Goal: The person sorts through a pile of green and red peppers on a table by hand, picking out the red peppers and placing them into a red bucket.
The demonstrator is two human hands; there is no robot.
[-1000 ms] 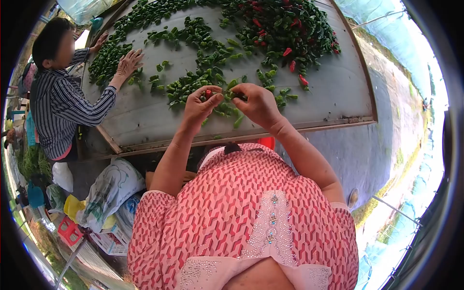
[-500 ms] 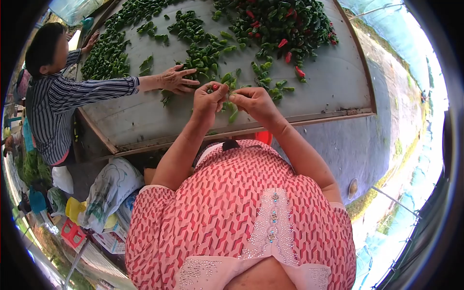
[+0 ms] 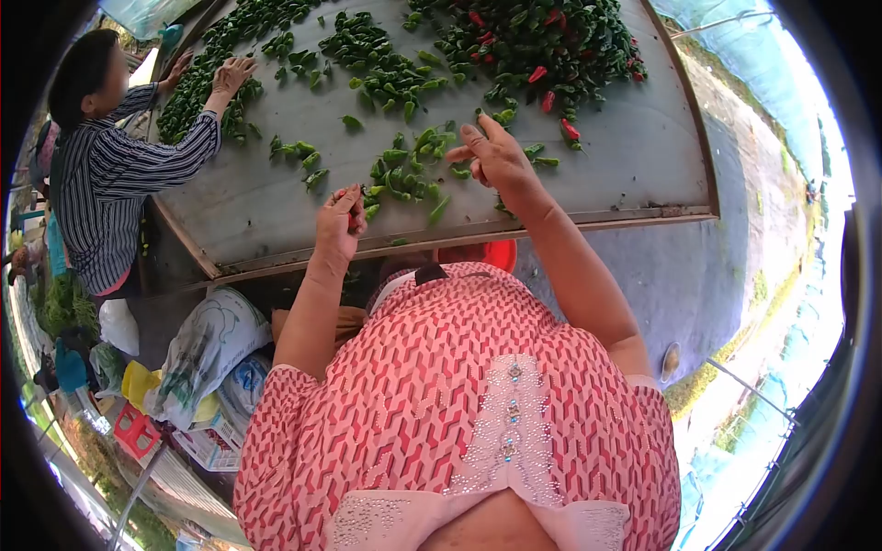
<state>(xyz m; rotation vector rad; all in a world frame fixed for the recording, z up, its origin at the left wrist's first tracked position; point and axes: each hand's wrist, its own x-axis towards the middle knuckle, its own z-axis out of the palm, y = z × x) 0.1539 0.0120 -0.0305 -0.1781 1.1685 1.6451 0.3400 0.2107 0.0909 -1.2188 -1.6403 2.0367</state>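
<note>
Both hands work over the near edge of the grey sorting table (image 3: 276,197). Her left hand (image 3: 338,225) is curled, fingers drawn together at the tips near a small green pepper (image 3: 370,210) at the table's near edge; whether it actually pinches anything, I cannot tell. Her right hand (image 3: 494,156) is spread open, fingers apart, palm down, fingertips reaching into a loose cluster of green peppers (image 3: 409,170) lying between the two hands.

Farther off, a big heap of dark green peppers with red ones mixed in (image 3: 537,46) covers the far right of the table. On the far left, a person in a striped shirt (image 3: 115,184) lays a hand (image 3: 230,78) on another pile of green peppers (image 3: 197,92).

Beneath the near edge, part of a red tub (image 3: 496,253) shows; its contents are hidden. Left of her, on the ground, sit printed white sacks (image 3: 207,349) and a red crate (image 3: 133,432); the print is too small to read.
</note>
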